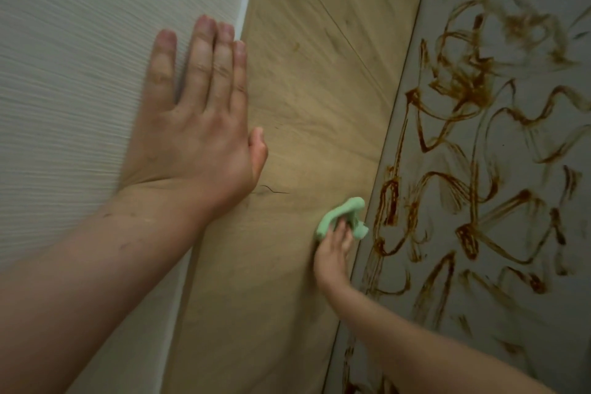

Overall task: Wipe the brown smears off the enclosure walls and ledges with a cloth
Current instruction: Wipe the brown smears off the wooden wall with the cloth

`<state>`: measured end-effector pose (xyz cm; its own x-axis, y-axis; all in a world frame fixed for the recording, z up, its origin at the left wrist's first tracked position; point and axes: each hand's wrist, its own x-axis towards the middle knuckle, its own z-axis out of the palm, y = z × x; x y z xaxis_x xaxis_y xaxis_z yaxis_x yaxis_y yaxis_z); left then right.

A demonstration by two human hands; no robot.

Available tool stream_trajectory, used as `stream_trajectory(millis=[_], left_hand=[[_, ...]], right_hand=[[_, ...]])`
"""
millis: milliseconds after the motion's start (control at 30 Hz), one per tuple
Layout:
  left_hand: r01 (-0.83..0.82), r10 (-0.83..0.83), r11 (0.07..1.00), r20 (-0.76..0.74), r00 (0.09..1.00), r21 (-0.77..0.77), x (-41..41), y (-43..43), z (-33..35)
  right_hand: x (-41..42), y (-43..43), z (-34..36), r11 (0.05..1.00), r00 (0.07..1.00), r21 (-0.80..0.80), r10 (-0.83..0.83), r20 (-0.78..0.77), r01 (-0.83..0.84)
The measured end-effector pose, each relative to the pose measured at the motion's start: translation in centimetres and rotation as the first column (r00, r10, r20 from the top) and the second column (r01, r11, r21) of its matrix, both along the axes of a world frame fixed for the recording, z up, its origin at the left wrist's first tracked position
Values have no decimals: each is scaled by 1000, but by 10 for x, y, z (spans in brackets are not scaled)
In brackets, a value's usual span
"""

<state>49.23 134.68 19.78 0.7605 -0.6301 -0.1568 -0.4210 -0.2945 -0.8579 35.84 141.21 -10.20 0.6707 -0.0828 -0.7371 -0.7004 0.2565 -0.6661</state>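
My right hand (332, 253) has its fingers curled over the green cloth (334, 216), which is bunched into a loose wad against the tan wooden panel (303, 89), just beside the seam where the grey wall (524, 323) begins. My left hand (195, 125) lies flat on the pale ribbed panel (80, 73), fingers straight and close together with the thumb hanging off the edge. It holds nothing and only braces me.

The cloth looks soft, light and limp, with no stiffness of its own, so it will go wherever my fingers push it and fold over itself if I drag it by one corner. I judge it best to hold it in the middle of the wad, with my fingertips spread over the top so that a broad face of it meets the wall. A pinched edge would only trail behind.

The brown smears (463, 83) cover most of the grey wall in thick loops and streaks, and none of them has been touched by the cloth yet. They look pasty (whether wet or dried I cannot tell). I expect the small cloth to load up quickly and start spreading the brown about, so it will need refolding to a clean face often. The grey surface looks smooth, so firm pressure should be safe.
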Motion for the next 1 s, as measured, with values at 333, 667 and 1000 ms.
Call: stream_trajectory(millis=[333,667,1000], left_hand=[[52,-61,990,-67,996,-133,15,12,-15],[50,-53,996,-37,998,-67,8,8,-10],[9,-13,998,-49,999,-67,7,2,-7]], right_hand=[[111,-84,-101,927,901,117,-309,-304,358],[87,-75,-76,797,703,445,37,-710,407],[167,-161,-83,836,821,294,-281,-497,464]])
